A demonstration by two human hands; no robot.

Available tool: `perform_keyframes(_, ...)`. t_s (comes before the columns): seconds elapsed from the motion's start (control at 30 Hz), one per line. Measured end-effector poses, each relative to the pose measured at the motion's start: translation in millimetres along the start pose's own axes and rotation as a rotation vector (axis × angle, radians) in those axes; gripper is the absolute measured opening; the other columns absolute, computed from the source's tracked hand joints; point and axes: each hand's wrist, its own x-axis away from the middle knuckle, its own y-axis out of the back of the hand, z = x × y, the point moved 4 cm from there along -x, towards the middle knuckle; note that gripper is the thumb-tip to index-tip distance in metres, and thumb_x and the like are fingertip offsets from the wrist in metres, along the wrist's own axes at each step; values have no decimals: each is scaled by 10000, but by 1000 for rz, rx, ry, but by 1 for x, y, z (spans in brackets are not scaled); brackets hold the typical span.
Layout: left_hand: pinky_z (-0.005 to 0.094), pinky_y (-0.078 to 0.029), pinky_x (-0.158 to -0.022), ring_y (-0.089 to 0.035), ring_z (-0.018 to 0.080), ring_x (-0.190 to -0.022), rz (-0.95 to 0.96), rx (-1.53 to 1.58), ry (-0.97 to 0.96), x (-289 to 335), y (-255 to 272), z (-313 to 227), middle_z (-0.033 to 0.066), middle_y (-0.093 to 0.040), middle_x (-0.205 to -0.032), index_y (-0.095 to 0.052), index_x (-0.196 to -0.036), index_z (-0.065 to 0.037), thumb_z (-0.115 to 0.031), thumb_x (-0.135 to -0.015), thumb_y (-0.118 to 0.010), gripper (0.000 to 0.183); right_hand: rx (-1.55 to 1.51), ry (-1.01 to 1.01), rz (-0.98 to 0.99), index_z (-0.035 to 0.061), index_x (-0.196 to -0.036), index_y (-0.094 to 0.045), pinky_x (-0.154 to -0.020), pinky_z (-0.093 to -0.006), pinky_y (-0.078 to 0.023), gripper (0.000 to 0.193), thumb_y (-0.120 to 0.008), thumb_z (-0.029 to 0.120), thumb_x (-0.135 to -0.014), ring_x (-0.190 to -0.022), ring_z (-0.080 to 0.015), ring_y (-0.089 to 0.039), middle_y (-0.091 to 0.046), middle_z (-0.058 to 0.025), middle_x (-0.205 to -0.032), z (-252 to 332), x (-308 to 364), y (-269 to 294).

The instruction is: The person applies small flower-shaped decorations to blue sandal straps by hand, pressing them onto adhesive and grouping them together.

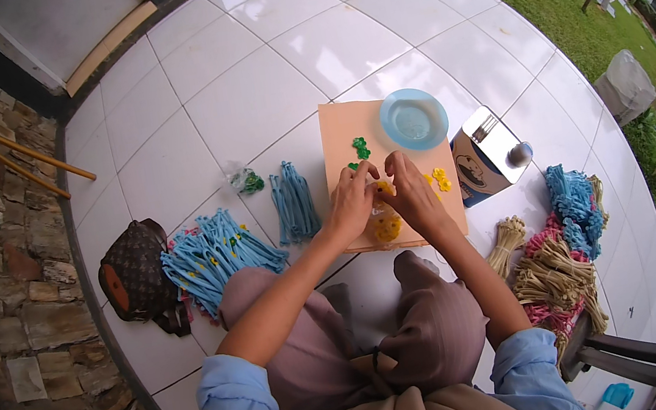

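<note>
Left hand [354, 198]: fingers bent; can't tell if pinching.
Right hand [414, 197]: beside it, same.
Yellow flowers [387, 228]: near side of brown board [338, 130].
Blue bowl [415, 120]: board's far right.
Blue strips [294, 203]: left.
Box [472, 172]: right.

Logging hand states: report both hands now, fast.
Left hand: fingers curled beside a small yellow piece; grip cannot be told.
Right hand: fingers bent by the same piece; grip cannot be told.

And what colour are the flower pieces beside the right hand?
The flower pieces are yellow, clearest in the head view.
</note>
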Motion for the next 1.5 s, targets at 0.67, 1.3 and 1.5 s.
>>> perform_keyframes(0.67,422,-442,-714,-550,359,-842,68,49,11,-6,3,2,175,-537,-899,-473,-979,-75,-18,-752,-561,250,24,23,-16,2,-897,-381,-645,-362,-474,210,-538,-2,-758,-737,-280,-553,-523,-138,-769,-5,4,-5)
perform_keyframes(1.3,447,-444,-750,-546,403,-896,243,-192,203,-15,2,-20,253,-490,-1041,-325,-1069,-82,-94,-752,-578,406,-5,-311,-97,41,-925,-348,-599,-324,-445,306,-559,-37,-718,-709,-227,-588,-545,-118,-779,-62,32,32)
perform_keyframes(1.5,436,-433,-783,-520,424,-952,204,-179,173,-12,7,-17,266,-472,-1108,-295,-1133,-62,-5,-745,-494,440,15,-210,-116,26,-962,-373,-620,-344,-457,291,-580,44,-758,-734,-250,-601,-584,-128,-900,-46,25,53)
